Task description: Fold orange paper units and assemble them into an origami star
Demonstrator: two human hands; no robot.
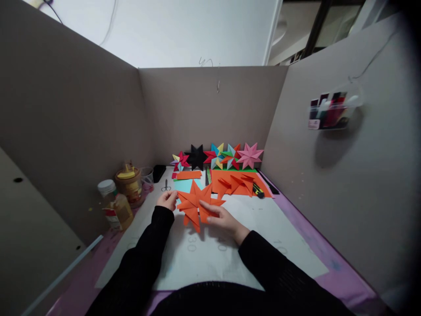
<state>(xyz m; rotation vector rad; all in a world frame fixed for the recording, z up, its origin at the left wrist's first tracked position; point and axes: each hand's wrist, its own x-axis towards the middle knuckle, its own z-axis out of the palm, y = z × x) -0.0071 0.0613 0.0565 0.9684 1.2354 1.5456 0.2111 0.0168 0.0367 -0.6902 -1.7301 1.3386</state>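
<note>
An orange folded-paper star [190, 202] is held up above the white sheet, between my two hands. My left hand [168, 200] pinches one of its points at the left edge. With fingers laid over its front near the centre, my right hand [225, 218] grips the star from the right; the thumb shows lower down. Behind the star lie orange paper sheets [240, 188] with several folded orange pieces [241, 182] on top. Part of a light blue paper [182, 184] shows beyond the star, with orange strips [189, 175] above it.
Finished paper stars, including a black one [196, 157] and a pink one [250, 155], lean along the back wall. Small scissors [166, 186] and a yellow-black cutter [258, 190] lie nearby. At left stand a glue bottle [116, 208], a brown tub [129, 184] and a clear cup [147, 176].
</note>
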